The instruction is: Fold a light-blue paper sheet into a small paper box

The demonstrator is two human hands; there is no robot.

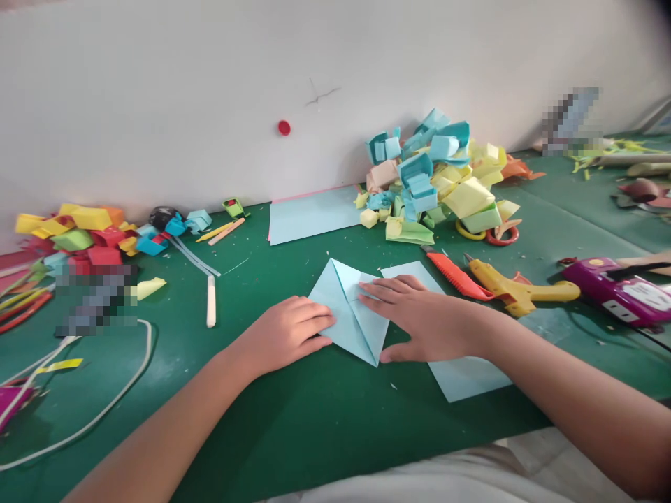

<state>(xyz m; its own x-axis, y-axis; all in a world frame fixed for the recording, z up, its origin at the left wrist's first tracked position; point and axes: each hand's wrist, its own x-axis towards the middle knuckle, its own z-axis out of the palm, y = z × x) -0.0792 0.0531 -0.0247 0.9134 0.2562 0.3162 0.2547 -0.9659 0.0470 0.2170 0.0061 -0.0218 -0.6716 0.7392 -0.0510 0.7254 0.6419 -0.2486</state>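
A light blue sheet of paper point(361, 328), folded into a diamond with a seam running down its middle, lies on the green table. My left hand point(291, 332) rests on its left corner, fingers bent a little and lying on the paper. From the other side, my right hand point(419, 314) presses flat on the right part, with fingers spread and the thumb apart near the lower edge. Under my right hand and forearm lies another light blue sheet point(466, 377), partly covered.
Behind are a pile of folded paper pieces point(419, 181) and a flat blue sheet point(314, 216). To the right lie an orange utility knife point(458, 274), a yellow glue gun point(524, 286) and a purple device point(611, 286). More paper pieces point(89, 237), a white stick point(210, 300) and a cable point(149, 349) lie left.
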